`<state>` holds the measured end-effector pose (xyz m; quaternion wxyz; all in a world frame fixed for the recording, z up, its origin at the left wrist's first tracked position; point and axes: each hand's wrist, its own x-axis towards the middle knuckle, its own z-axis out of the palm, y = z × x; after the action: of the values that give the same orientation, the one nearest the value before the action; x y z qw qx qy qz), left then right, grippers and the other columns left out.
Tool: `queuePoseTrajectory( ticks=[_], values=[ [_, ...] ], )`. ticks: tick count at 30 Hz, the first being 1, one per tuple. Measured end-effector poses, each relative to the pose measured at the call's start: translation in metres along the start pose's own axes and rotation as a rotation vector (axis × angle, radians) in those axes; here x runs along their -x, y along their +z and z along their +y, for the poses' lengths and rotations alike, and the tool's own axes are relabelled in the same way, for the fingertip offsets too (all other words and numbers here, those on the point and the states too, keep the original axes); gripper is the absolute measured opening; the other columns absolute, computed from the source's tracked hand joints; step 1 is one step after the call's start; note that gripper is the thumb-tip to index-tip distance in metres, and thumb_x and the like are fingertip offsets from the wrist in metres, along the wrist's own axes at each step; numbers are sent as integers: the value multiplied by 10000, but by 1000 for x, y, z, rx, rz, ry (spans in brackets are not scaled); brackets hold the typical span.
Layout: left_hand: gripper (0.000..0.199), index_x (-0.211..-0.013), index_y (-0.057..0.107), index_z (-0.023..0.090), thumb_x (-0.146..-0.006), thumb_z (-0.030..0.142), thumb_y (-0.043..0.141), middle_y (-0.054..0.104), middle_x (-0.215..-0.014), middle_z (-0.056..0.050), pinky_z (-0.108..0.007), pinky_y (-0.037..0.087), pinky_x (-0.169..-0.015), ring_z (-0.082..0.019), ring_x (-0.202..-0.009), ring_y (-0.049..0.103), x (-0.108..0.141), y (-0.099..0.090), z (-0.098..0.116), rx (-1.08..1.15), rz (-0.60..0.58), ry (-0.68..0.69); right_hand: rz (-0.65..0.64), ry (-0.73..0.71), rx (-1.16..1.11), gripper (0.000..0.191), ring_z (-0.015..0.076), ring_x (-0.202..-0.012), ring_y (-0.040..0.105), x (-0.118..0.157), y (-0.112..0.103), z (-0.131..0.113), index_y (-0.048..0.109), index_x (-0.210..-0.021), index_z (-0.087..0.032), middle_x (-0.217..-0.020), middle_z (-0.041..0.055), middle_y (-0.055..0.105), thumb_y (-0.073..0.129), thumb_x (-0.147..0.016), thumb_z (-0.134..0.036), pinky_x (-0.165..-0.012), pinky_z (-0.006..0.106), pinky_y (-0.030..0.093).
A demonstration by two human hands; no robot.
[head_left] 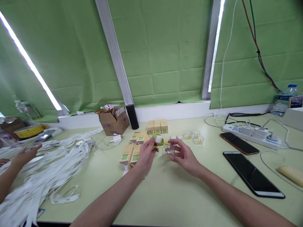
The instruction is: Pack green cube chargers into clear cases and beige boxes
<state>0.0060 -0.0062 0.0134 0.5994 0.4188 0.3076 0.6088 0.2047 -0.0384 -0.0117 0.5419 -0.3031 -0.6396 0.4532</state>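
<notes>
My left hand (pixel 145 158) is closed on a green band (pixel 161 143) with a white rounded piece (pixel 158 139) on it; I cannot make out exactly what it is. Beside it, my right hand (pixel 186 158) grips a small clear plastic container (pixel 168 151) between thumb and fingers, just above the table. Several similar clear containers (pixel 198 139), with yellow spots inside, stand behind and to the right. Small white rounded pieces (pixel 179 137) lie just beyond my right hand. Left of my left hand are several kraft boxes (pixel 126 154) with green labels, and more kraft boxes (pixel 157 126) stand behind.
Piled white straps (pixel 54 170) cover the left side, where another person's hand (pixel 27 156) works. A cardboard carton (pixel 115 121) and black cylinder (pixel 132 116) stand at the back. Two phones (pixel 253 173) (pixel 239 142) and a power strip (pixel 252 134) with cables lie right.
</notes>
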Motion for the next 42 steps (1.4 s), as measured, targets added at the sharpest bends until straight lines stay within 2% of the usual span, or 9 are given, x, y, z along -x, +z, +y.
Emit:
queuePoseTrajectory(
  ticks=[6, 8, 10, 12, 15, 21, 27, 31, 42],
  values=[
    [403, -861, 769, 150, -759, 521, 891, 707, -907, -55, -268, 447, -681, -128, -783, 554, -1, -1, 0, 18, 1, 33, -19, -586, 707, 650, 313, -1263, 595, 4, -3, 0, 451, -1507, -302, -1344, 142, 601, 564, -917, -54, -1027, 551, 569],
    [376, -866, 766, 158, -764, 497, 893, 713, -922, -51, -267, 450, -686, -129, -789, 557, 0, -1, 0, 26, -5, 41, -21, -684, 774, 696, 315, -1290, 585, 4, -3, 0, 395, -1558, -302, -1361, 150, 593, 508, -930, -23, -1035, 554, 570],
    [362, -861, 763, 159, -769, 485, 891, 719, -941, -54, -267, 452, -686, -131, -794, 561, 0, -1, 0, 22, -14, 50, -16, -692, 754, 723, 317, -1321, 566, 5, -2, 0, 336, -1592, -301, -1383, 156, 575, 496, -942, -28, -1049, 553, 567],
    [361, -852, 760, 158, -767, 483, 892, 714, -938, -55, -266, 455, -690, -133, -800, 561, 1, -1, 1, 9, -21, 68, -9, -642, 688, 707, 323, -1354, 542, 5, -1, -1, 333, -1583, -307, -1399, 152, 566, 533, -950, -65, -1084, 563, 544],
    [374, -828, 752, 160, -757, 498, 896, 687, -894, -45, -260, 454, -690, -132, -783, 541, 2, 0, 2, -25, -28, 101, 56, -452, 486, 643, 316, -1300, 590, 5, 1, -1, 395, -1506, -322, -1358, 131, 586, 660, -939, -173, -1101, 556, 528],
    [450, -825, 732, 168, -790, 607, 828, 645, -823, -29, -262, 426, -679, -128, -720, 499, 0, -2, 1, -184, -14, 165, 94, -42, -127, 483, 238, -1013, 732, -3, -1, -2, 505, -1305, -308, -1149, 62, 635, 732, -927, -502, -948, 460, 594],
    [536, -799, 711, 172, -796, 705, 760, 596, -728, -7, -268, 396, -671, -133, -688, 485, -1, -5, -3, -358, 4, 170, 117, 204, -295, 565, 208, -797, 702, -11, -2, -1, 616, -1140, -233, -928, 43, 718, 807, -802, -644, -739, 392, 603],
    [542, -812, 734, 169, -778, 709, 771, 614, -725, -12, -268, 390, -667, -137, -682, 483, 1, -2, -2, -406, 23, 145, 145, 250, -341, 589, 184, -713, 689, -12, -1, 1, 624, -1098, -217, -897, 39, 733, 846, -756, -643, -680, 371, 588],
    [539, -817, 777, 154, -758, 689, 794, 685, -756, -48, -284, 435, -687, -156, -687, 533, 5, 5, 1, -514, 10, 130, 126, 226, -357, 583, 212, -802, 726, -12, 1, 2, 652, -1113, -209, -1013, 60, 742, 886, -731, -583, -828, 492, 646]
  ],
)
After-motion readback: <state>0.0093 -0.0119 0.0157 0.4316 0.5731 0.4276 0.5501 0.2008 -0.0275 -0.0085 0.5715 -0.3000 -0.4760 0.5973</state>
